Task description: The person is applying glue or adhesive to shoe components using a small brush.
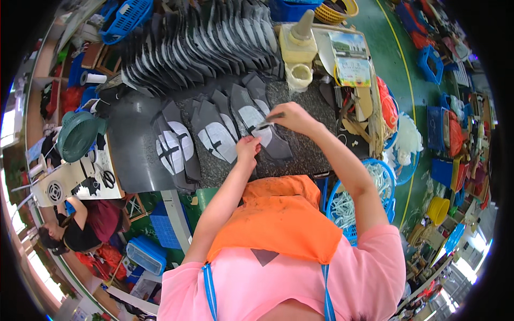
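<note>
Over the dark tabletop, my right hand [293,117] is closed in a pinch on a small dark strip [276,115]; a pale bit shows just below it, and its exact kind is too small to tell. My left hand [249,150], fingers pinched together, is at the edge of a dark grey cut piece [276,147] with a white patch. Both hands work over that same piece. Left of it lie more dark grey cut pieces with white patches [217,138], partly overlapping, and another overlapping group [175,142] sits farther left.
A long row of stacked dark grey pieces [198,48] stands at the back. Behind my right hand are a pale container with a cone top [300,43], a cup [299,76] and a booklet [350,59]. A blue basket [393,187] stands right; another person [85,224] sits left.
</note>
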Available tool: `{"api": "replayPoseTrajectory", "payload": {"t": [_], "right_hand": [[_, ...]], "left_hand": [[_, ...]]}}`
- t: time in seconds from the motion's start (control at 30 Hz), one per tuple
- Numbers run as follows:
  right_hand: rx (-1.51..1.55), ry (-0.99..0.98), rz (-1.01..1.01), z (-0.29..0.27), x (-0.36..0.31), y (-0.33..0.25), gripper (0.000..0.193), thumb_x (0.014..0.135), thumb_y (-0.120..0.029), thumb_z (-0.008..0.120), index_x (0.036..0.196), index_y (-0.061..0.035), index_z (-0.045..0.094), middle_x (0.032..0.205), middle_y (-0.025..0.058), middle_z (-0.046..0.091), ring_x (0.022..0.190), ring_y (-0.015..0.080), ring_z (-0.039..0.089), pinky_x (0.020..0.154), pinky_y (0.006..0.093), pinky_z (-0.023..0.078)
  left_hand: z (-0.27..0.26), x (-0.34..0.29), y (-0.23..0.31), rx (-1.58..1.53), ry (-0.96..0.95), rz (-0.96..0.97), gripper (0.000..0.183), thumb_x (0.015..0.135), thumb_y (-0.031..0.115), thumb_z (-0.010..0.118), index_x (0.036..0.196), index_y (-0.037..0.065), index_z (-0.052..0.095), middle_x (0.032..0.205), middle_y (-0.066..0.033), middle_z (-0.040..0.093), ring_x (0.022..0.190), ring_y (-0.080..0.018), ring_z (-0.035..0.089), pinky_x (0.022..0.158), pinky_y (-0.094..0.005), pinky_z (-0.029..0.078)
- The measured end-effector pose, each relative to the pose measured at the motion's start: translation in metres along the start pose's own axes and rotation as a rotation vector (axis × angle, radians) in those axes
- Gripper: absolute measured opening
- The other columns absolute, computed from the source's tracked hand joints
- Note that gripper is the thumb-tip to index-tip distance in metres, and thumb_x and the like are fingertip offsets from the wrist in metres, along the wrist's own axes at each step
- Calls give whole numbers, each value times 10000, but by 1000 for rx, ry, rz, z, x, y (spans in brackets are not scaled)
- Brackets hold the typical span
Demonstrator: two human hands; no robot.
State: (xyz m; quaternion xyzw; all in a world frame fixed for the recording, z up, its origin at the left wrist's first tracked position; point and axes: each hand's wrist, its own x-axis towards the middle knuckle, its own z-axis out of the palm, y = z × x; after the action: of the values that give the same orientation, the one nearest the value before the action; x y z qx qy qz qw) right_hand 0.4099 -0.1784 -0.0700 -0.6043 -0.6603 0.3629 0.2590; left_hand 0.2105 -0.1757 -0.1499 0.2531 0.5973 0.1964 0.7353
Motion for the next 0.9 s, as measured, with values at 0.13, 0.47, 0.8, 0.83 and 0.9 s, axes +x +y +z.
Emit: {"api": "replayPoseTrajectory", "payload": {"t": [0.13, 0.47, 0.8, 0.83, 0.9], "right_hand": [[-181, 275, -88, 27, 58, -1, 146, 717, -116, 549, 816, -47, 630, 817, 155, 614, 784, 335, 584, 676, 420, 463], [-568, 519, 548, -56, 38, 3, 262, 755, -114, 509, 1007, -115, 583, 916, 131, 586, 853, 331, 561, 709, 419, 445], [-448, 329, 865, -88, 19, 37, 539, 642, -470, 662, 814, 36, 595, 704, 176, 614, 728, 386, 586, 675, 405, 468], [-374, 355, 829, -77, 1, 43, 566, 677, -514, 620, 793, 40, 601, 654, 147, 616, 660, 348, 602, 604, 385, 475], [399, 131, 932, -41, -6, -18, 487, 777, -456, 568, 876, 19, 614, 727, 78, 617, 669, 160, 587, 576, 305, 456]], "left_hand": [[6, 1, -2, -90, -79, -37, 203, 744, 171, 673, 761, 101, 483, 660, 12, 523, 565, -123, 508, 549, -276, 444], [-18, -7, 50, -536, -327, -298, 175, 833, 156, 572, 966, 45, 546, 905, -42, 610, 866, -185, 581, 771, -318, 466], [-38, -8, 92, -523, -475, -203, 231, 857, 67, 499, 1064, -38, 502, 1066, -118, 571, 986, -206, 561, 893, -327, 433], [-37, -10, 94, -574, -491, -219, 234, 860, 68, 494, 1069, -40, 496, 1060, -121, 573, 985, -211, 562, 892, -331, 433], [-38, -8, 98, -645, -492, -219, 237, 864, 68, 489, 1074, -42, 489, 1054, -124, 574, 984, -216, 562, 891, -334, 434]]}}
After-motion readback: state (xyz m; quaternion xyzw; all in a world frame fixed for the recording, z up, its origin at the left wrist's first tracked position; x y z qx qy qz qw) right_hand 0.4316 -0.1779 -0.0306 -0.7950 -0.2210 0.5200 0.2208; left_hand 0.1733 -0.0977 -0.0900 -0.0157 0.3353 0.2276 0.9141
